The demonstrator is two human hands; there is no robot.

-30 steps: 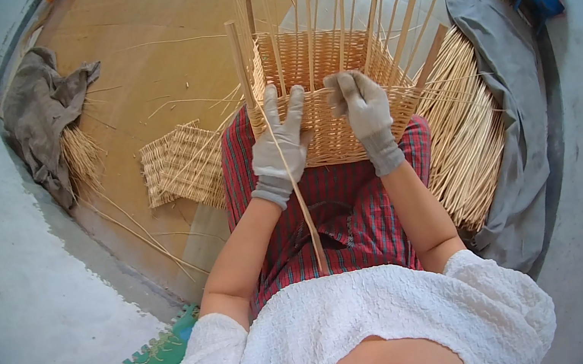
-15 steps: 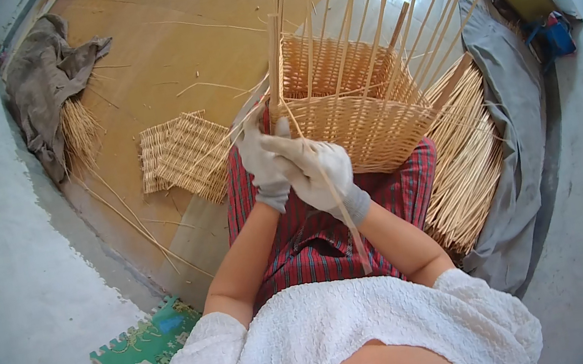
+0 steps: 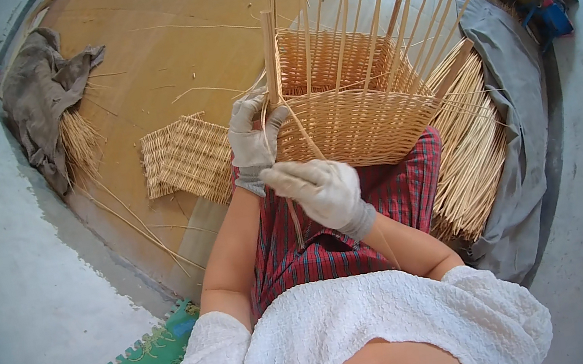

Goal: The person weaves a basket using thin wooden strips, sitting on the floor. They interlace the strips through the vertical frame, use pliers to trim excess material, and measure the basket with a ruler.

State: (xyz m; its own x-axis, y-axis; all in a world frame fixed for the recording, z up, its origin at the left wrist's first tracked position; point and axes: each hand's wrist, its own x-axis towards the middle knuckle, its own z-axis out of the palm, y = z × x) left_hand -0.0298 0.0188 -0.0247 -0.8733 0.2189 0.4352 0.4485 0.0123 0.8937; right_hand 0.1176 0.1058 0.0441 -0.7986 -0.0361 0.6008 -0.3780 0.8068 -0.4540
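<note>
Apparently weaving, the left hand [image 3: 251, 142] is clasping the basket [image 3: 355, 125], right hand [image 3: 320, 189] holding fingers straight, grip unclear, strand [image 3: 306, 135] likely needing tightening.

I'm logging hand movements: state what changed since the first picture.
The left hand moved left, now holding the near-left corner of the basket, which shifted right. The right hand came off the basket, leftward toward the lap. The woven panels stayed put.

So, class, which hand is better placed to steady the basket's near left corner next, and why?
Probably the left hand: its gloved thumb and fingers are at that corner of the basket, beside the upright wooden post. The right hand is lower, over the striped cloth.
</note>
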